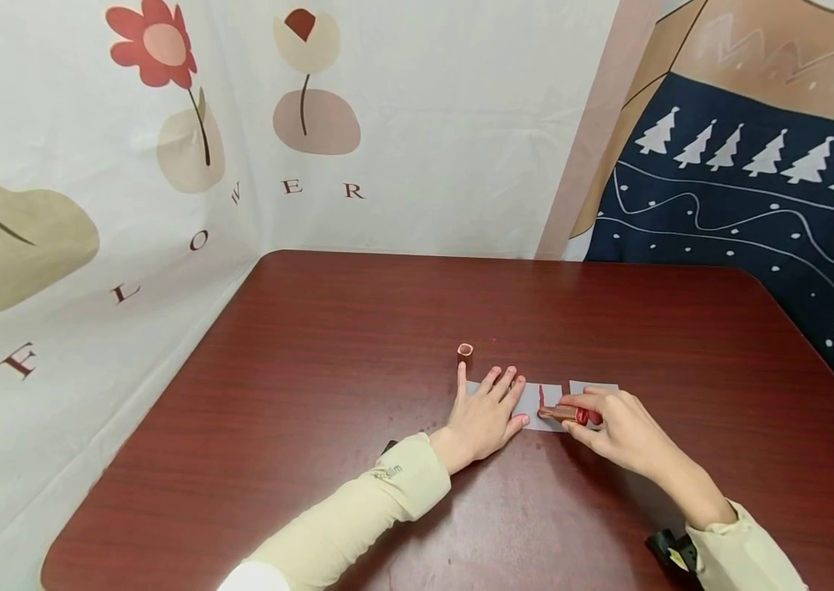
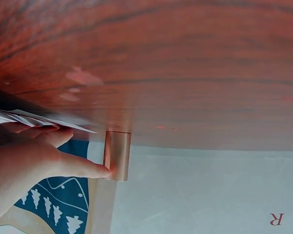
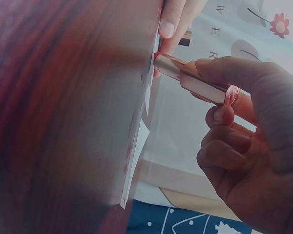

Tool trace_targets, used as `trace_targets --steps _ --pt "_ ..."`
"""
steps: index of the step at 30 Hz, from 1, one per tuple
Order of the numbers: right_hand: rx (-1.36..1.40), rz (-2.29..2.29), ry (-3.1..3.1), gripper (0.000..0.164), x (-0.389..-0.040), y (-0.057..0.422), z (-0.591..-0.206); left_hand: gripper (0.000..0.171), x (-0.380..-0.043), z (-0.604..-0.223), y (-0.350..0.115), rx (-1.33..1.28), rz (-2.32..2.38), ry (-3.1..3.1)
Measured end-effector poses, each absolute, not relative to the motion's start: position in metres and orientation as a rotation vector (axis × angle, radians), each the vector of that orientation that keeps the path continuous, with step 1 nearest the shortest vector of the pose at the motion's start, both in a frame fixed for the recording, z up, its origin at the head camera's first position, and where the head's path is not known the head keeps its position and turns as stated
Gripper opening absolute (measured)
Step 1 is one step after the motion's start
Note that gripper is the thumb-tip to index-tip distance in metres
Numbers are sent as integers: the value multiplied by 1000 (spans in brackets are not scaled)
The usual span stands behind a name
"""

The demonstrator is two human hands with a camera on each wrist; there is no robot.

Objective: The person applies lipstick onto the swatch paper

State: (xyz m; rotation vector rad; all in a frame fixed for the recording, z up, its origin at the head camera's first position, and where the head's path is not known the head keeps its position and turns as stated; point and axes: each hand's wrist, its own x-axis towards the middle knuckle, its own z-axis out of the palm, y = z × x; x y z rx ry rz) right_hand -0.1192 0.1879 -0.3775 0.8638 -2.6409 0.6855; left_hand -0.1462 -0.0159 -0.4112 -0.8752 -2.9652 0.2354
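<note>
My left hand (image 1: 482,414) lies flat with its fingers spread, pressing on a pale strip of paper (image 1: 530,402). In the left wrist view, one of its outer fingertips is right at a copper-coloured lipstick cap (image 2: 117,156), which stands upright on the table. My right hand (image 1: 620,431) pinches a lipstick (image 3: 205,87) between thumb and fingers, tilted low. Its red tip meets the paper at the lower end of a short red stroke (image 1: 541,396). The other fingers of that hand are curled beneath the tube in the right wrist view.
A second piece of pale paper (image 1: 593,384) lies just right of the first, partly behind my right hand. The dark red-brown table (image 1: 358,328) carries all of it. Behind stand a white flower-print cloth (image 1: 424,180) and a navy cloth (image 1: 720,222) with trees.
</note>
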Motion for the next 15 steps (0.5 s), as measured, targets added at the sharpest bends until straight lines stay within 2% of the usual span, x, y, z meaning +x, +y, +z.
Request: trace_targets --steps 15 --pt "859 681 -2634 25 -118 190 -380 58 -147 -411 -15 -883 268 -2978"
